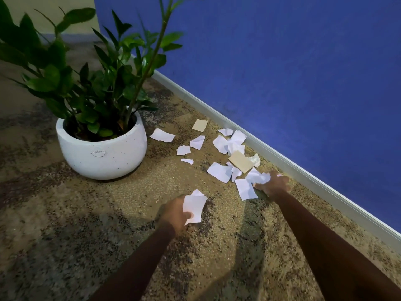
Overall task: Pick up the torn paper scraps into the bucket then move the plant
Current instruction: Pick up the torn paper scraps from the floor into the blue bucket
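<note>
Plant (91, 94) in a white pot (102, 153) is seen standing on the carpet (65, 224) at the left. A white scrap (194, 206) is gripped by the curled fingers of the left hand (173, 211). Torn paper scraps (219, 171) are scattered between the pot and the blue wall (303, 72). Crumpled ones (258, 177) are clutched by the right hand (274, 185).
</note>
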